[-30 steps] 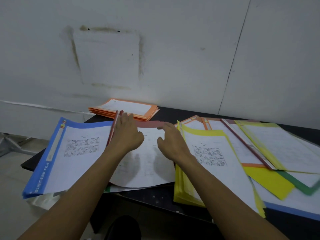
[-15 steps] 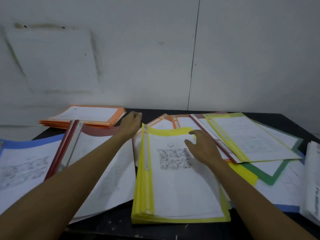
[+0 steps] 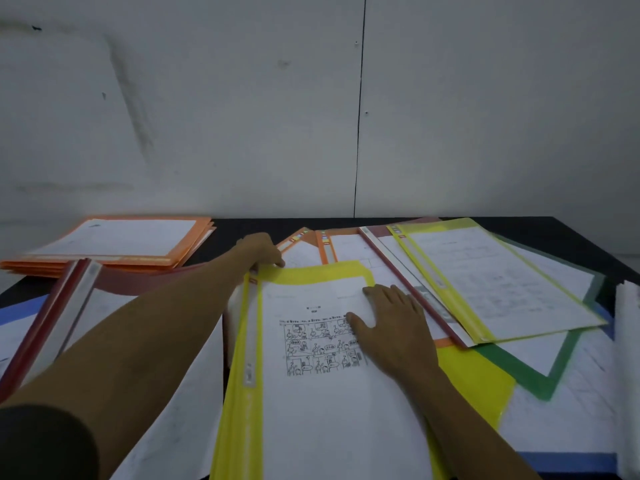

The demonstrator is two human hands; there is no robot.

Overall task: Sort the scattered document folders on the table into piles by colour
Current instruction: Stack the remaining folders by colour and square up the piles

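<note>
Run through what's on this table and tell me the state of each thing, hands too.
Yellow pile, stacked, spines on the left.
Right hand, flat on it, fingers straight.
Left hand, at its far corner, grip unclear.
Orange pile, stacked at the far left.
Red folder, askew, overlapping a blue folder.
Mixed heap, orange, red, yellow and green folders overlapping, unsorted.

nothing is reading clearly: the comic sheet (image 3: 322, 344) in the yellow folder (image 3: 311, 271) is showing print too blurred to read.
</note>
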